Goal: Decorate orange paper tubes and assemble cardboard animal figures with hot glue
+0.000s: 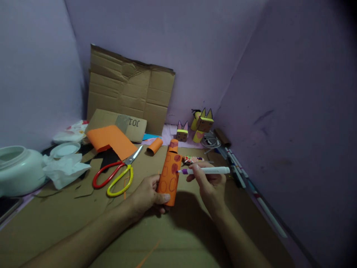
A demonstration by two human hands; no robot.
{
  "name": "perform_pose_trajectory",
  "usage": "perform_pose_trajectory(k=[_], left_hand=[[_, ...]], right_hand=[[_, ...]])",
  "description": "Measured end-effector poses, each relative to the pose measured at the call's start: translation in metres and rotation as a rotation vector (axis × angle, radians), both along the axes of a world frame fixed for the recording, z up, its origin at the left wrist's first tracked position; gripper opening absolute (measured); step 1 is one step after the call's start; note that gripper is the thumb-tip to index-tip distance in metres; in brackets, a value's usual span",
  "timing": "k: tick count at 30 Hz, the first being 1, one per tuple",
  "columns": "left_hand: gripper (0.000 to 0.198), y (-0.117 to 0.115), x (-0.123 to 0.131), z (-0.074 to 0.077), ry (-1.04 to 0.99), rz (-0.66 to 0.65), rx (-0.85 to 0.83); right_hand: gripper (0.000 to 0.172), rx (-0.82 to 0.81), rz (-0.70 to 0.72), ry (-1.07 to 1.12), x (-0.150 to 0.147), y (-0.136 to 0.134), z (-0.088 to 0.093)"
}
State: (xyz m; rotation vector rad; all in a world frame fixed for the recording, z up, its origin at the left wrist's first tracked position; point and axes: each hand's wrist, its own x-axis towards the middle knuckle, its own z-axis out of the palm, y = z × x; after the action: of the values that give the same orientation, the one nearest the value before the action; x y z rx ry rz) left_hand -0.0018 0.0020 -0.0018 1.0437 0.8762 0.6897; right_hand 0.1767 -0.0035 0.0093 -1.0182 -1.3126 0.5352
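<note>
There are two orange paper tubes (169, 175) (154, 146), two eared paper figures (182, 133) (205, 122), one pair of scissors (117, 175) and one purple-tipped marker (208, 170).

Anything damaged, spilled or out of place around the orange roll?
Nothing spilled. The cardboard sheet leaning on the wall is creased, its top edge torn. The scissors lie open beside crumpled tissue. The orange roll in the left hand looks intact; the right hand holds a marker to it.
</note>
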Motion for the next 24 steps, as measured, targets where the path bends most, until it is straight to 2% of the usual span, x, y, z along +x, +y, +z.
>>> perform_pose_trajectory(k=[6, 24], left_hand=[[0.05, -0.0004, 0.0008, 0.0032, -0.006, 0.012, -0.026], [0.046, -0.002, 0.0015, 0.005, 0.002, 0.02, -0.017]], right_hand=[[0.019, -0.008, 0.012, -0.006, -0.0007, 0.0002, 0.0005], [0.018, 0.02, -0.006, 0.004, -0.0009, 0.0012, 0.0013]])
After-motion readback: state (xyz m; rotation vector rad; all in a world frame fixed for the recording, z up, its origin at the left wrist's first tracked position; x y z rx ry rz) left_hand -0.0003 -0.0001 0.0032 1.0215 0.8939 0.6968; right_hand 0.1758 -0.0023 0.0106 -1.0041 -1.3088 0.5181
